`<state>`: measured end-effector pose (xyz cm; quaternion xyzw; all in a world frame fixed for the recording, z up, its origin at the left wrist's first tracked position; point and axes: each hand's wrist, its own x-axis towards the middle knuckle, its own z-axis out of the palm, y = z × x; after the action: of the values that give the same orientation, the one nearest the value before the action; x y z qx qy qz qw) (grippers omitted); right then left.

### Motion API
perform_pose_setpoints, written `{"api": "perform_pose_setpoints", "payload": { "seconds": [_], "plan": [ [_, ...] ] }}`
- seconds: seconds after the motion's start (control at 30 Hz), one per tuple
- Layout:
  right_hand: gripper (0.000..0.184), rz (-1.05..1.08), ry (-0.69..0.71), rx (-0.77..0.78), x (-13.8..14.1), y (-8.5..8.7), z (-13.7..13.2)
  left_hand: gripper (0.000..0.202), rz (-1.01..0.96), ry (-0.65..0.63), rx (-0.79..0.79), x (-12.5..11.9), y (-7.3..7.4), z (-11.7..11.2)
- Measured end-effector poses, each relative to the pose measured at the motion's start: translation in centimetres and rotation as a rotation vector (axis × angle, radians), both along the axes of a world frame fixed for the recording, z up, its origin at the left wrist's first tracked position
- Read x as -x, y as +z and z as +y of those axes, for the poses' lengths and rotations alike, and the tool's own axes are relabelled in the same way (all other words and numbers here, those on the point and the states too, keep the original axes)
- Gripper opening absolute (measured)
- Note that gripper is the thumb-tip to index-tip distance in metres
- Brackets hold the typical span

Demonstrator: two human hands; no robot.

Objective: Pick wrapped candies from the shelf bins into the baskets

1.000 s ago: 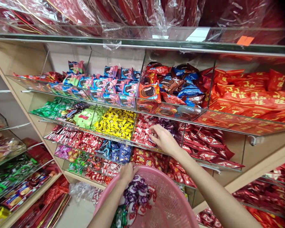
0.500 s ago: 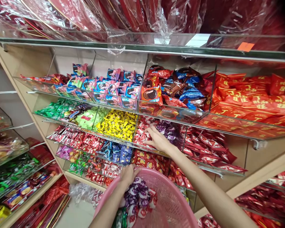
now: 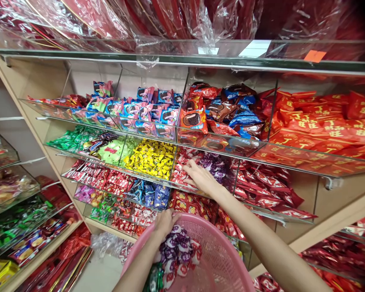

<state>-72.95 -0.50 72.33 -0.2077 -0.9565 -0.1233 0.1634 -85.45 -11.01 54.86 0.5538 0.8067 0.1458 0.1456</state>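
Note:
My right hand [image 3: 200, 177] reaches into a clear shelf bin and lies flat, fingers stretched, on red-and-white wrapped candies [image 3: 182, 174], with purple-wrapped candies [image 3: 214, 164] just to its right. Nothing shows in its grip. My left hand [image 3: 164, 224] is closed on the far rim of a pink plastic basket [image 3: 215, 259] held below the shelves. Inside the basket lies a heap of purple, white and red wrapped candies [image 3: 178, 253].
Clear acrylic bins hold yellow candies [image 3: 150, 158], green candies [image 3: 67, 140], blue biscuit packs [image 3: 146, 111] and red packets [image 3: 322, 121]. A glass shelf [image 3: 182, 56] with red wrapped goods hangs overhead. More bins [image 3: 15, 219] stand at the left.
My right hand has slid left across the bin, from the purple candies onto the red-and-white ones, and flattened. The left hand and basket have barely moved.

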Motion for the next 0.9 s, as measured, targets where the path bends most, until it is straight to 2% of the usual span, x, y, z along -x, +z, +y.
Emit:
{"api": "perform_pose_setpoints", "payload": {
  "seconds": [0.33, 0.5, 0.63, 0.8, 0.9],
  "plan": [
    [0.029, 0.043, -0.003, 0.049, -0.1, -0.3, 0.3, 0.055, 0.030, -0.027, -0.029, 0.1, -0.4, 0.1],
    [0.027, 0.074, -0.002, 0.099, 0.0, -0.3, 0.3, 0.054, 0.023, -0.021, -0.015, 0.0, 0.0, 0.0],
    [0.028, 0.163, -0.002, 0.145, -1.1, 0.3, 0.1, 0.054, 0.032, -0.016, 0.013, -0.1, 0.2, 0.0],
    [0.030, 0.274, 0.036, 0.248, -4.0, 1.6, -3.2, 0.053, 0.043, -0.015, 0.028, 0.0, 0.1, 0.3],
    [0.027, 0.230, 0.156, 0.432, -5.5, 0.8, -6.5, 0.051, 0.056, -0.036, 0.048, 0.0, 0.1, 0.4]
  ]
}}
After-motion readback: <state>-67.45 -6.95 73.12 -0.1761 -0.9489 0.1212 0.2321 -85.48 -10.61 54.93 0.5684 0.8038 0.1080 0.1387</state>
